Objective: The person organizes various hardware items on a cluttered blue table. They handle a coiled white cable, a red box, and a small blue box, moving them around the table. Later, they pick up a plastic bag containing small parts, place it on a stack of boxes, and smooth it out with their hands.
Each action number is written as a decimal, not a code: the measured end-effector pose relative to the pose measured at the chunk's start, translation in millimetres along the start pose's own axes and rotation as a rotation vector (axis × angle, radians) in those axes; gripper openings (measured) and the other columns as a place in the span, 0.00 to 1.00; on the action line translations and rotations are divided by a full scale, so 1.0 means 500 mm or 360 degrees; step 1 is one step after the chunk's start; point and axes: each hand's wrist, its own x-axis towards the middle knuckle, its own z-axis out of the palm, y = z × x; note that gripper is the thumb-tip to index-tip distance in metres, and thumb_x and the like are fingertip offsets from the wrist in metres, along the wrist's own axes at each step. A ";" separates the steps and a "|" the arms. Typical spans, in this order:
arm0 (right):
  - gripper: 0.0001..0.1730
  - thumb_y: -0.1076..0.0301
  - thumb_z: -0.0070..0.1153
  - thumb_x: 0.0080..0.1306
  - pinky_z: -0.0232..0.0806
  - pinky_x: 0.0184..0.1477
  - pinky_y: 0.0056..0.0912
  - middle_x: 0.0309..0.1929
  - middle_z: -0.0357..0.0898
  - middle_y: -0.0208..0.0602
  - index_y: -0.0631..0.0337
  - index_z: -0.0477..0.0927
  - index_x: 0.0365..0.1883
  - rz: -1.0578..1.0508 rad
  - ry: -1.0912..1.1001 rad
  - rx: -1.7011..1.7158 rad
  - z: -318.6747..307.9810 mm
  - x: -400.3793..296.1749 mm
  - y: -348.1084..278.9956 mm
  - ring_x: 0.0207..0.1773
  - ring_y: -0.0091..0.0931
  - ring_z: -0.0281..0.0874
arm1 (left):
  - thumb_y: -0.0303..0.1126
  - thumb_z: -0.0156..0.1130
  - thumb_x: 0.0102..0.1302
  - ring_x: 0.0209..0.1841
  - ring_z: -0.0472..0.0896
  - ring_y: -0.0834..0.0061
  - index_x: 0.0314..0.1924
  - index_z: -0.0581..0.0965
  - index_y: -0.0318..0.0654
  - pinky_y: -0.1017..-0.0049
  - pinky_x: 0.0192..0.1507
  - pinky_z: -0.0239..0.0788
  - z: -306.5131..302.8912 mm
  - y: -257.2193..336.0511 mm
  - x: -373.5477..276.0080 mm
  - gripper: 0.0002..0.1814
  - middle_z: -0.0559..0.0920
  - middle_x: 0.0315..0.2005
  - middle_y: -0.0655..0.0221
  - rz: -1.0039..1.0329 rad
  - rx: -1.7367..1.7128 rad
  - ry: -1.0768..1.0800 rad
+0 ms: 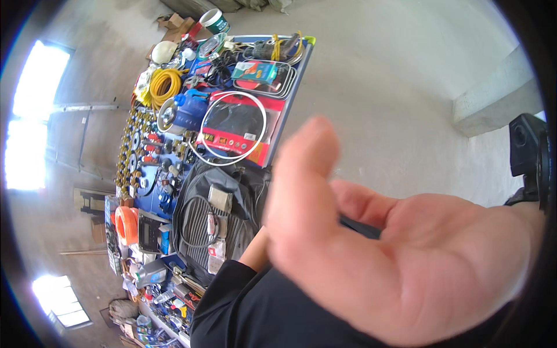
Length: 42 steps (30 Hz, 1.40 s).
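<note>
My right hand (391, 256) fills the lower right, close to the camera and partly blurred. Its palm shows, the fingers curl with a gap between them, and nothing is seen in its grasp. A small black camera-like device (526, 148) sits at that wrist. Beyond the hand, my left forearm (256, 251) comes out of a black sleeve (226, 278); the left hand itself is hidden behind the right. Nearest to that forearm lies a black backpack (241, 213), with a loop of dark cable (185, 230) and several small packets (221, 198) on it.
A blue-topped table (150, 198) carries a white cable coil (264, 117), a red-edged package (226, 126), a blue jug (193, 108), a yellow hose coil (167, 85), brass fittings (126, 148) and an orange coil (125, 226). A concrete pillar (500, 95) stands right; a bucket (215, 21) stands beyond the table.
</note>
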 end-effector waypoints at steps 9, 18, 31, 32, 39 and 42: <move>0.16 0.68 0.63 0.54 0.77 0.50 0.40 0.39 0.85 0.42 0.66 0.85 0.40 0.0412 -0.0564 0.0296 0.216 -0.216 0.210 0.44 0.39 0.84 | 0.25 0.65 0.66 0.38 0.86 0.63 0.49 0.83 0.37 0.66 0.40 0.78 0.067 -0.025 0.423 0.12 0.87 0.39 0.63 0.0070 -0.0097 -0.0366; 0.18 0.67 0.66 0.55 0.76 0.50 0.41 0.43 0.84 0.41 0.64 0.85 0.44 0.0480 -0.0840 0.0861 0.524 -0.281 0.487 0.46 0.40 0.83 | 0.28 0.66 0.62 0.39 0.87 0.56 0.45 0.85 0.39 0.60 0.41 0.79 -0.017 -0.043 0.924 0.10 0.88 0.38 0.60 0.0397 0.0074 -0.0042; 0.16 0.70 0.65 0.68 0.75 0.51 0.42 0.47 0.85 0.45 0.63 0.84 0.53 0.1419 -0.1152 0.1940 1.175 -0.816 0.750 0.46 0.42 0.83 | 0.25 0.63 0.65 0.35 0.85 0.53 0.43 0.84 0.39 0.60 0.37 0.79 -0.067 -0.207 1.339 0.08 0.84 0.34 0.62 -0.0192 0.0193 0.0479; 0.15 0.69 0.63 0.70 0.75 0.49 0.41 0.46 0.86 0.45 0.64 0.83 0.53 0.1612 -0.1127 0.2008 1.247 -0.918 0.726 0.44 0.40 0.83 | 0.25 0.63 0.65 0.35 0.85 0.53 0.43 0.84 0.39 0.60 0.38 0.79 -0.065 -0.215 1.381 0.08 0.84 0.34 0.62 -0.0229 0.0196 0.0490; 0.12 0.63 0.61 0.68 0.78 0.51 0.46 0.40 0.88 0.52 0.62 0.87 0.43 0.1637 -0.2286 0.2164 1.490 -1.586 0.444 0.47 0.46 0.87 | 0.27 0.63 0.68 0.40 0.86 0.54 0.46 0.83 0.40 0.59 0.40 0.79 -0.044 -0.238 1.657 0.09 0.85 0.37 0.62 -0.0495 0.0319 0.0583; 0.17 0.57 0.59 0.66 0.78 0.51 0.45 0.42 0.89 0.54 0.61 0.89 0.42 0.1172 -0.2584 0.2419 1.563 -1.664 0.486 0.47 0.47 0.87 | 0.28 0.62 0.69 0.41 0.85 0.53 0.48 0.84 0.40 0.58 0.43 0.79 -0.071 -0.225 1.736 0.09 0.85 0.38 0.61 -0.0715 0.0268 0.0633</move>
